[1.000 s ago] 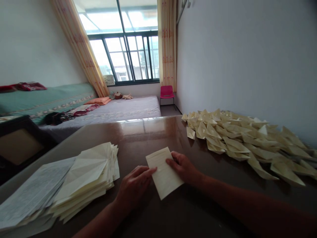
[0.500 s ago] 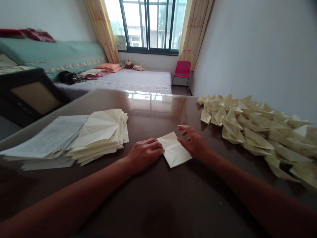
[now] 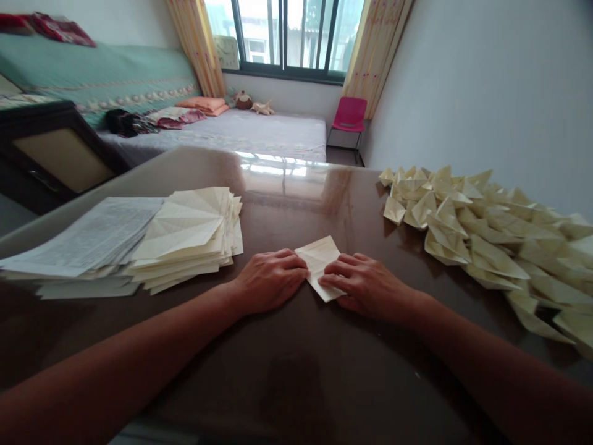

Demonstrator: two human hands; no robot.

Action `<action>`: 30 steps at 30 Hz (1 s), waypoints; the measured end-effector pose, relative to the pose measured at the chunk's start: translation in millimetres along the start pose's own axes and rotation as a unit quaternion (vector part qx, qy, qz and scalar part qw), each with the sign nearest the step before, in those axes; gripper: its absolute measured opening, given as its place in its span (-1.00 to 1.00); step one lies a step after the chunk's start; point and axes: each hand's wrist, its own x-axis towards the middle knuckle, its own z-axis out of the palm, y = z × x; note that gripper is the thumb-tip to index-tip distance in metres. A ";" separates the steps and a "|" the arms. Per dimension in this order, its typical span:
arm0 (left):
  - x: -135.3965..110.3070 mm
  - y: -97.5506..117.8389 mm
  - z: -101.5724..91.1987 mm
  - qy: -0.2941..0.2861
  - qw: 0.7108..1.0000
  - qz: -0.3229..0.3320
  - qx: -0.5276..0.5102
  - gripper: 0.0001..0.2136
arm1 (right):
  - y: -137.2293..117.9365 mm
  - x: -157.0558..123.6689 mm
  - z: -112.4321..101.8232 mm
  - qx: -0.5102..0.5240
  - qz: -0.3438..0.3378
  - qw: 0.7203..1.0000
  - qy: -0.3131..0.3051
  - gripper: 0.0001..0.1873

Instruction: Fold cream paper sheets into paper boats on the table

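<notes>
A small folded piece of cream paper (image 3: 320,258) lies on the dark glossy table (image 3: 296,371) in front of me. My left hand (image 3: 271,279) rests palm down on its left edge, fingers together and flat. My right hand (image 3: 365,284) lies on the paper's right side, fingers stretched out and pressing it down. Both hands touch the paper; neither lifts it.
A stack of creased cream sheets (image 3: 189,238) on printed pages (image 3: 88,238) lies at the left. A heap of several folded paper boats (image 3: 482,228) fills the right side by the wall. Beyond the table are a bed (image 3: 241,130), a pink chair (image 3: 348,115) and a window.
The paper went from a long rectangle to a shorter folded shape. My right hand came down from hovering onto the paper. The camera tilted down and closer.
</notes>
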 end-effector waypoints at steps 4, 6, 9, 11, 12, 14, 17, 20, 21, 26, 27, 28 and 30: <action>-1.6 -3.0 -6.0 -0.038 0.999 0.022 -0.008 -0.71 | 0.9 -2.0 -3.5 0.011 -0.004 1.000 -0.003 -0.73; -1.5 -4.8 -7.7 -0.046 0.998 0.029 -0.015 -0.71 | -2.9 -1.9 -4.0 0.020 0.003 1.000 0.003 -0.74; -0.9 -6.7 -9.2 -0.046 0.998 0.037 -0.030 -0.71 | -9.3 -1.0 -2.2 0.046 0.021 0.999 0.020 -0.76; -0.8 -7.2 -9.9 -0.045 0.998 0.038 -0.034 -0.71 | -11.1 -0.6 0.9 0.078 0.046 0.996 0.028 -0.74; -0.8 -7.3 -10.3 -0.045 0.998 0.038 -0.033 -0.71 | -10.9 -0.4 2.9 0.098 0.064 0.993 0.031 -0.72; -1.1 -7.1 -10.8 -0.048 0.998 0.039 -0.029 -0.71 | -8.8 0.0 7.7 0.137 0.111 0.984 0.038 -0.67; -1.4 -6.6 -11.3 -0.059 0.997 0.042 -0.012 -0.72 | -4.8 1.1 14.9 0.164 0.186 0.967 0.053 -0.65; -1.2 -5.9 -11.8 -0.070 0.997 0.046 0.007 -0.72 | -3.3 2.4 18.7 0.153 0.241 0.956 0.061 -0.65; -1.0 -5.6 -12.0 -0.071 0.996 0.047 0.010 -0.72 | -3.2 2.8 19.2 0.141 0.254 0.955 0.061 -0.66; -0.9 -4.3 -12.1 -0.069 0.997 0.045 0.008 -0.74 | -2.9 4.6 18.1 0.077 0.289 0.953 0.038 -0.68; -1.1 -4.2 -11.7 -0.071 0.996 0.044 0.010 -0.74 | -2.7 5.1 17.7 0.071 0.292 0.953 0.034 -0.68; -1.4 -4.2 -11.3 -0.074 0.996 0.043 0.012 -0.74 | -2.5 5.7 17.4 0.067 0.294 0.953 0.030 -0.68; -1.9 -4.3 -10.3 -0.078 0.996 0.041 0.016 -0.74 | -2.2 7.2 17.0 0.066 0.297 0.952 0.022 -0.69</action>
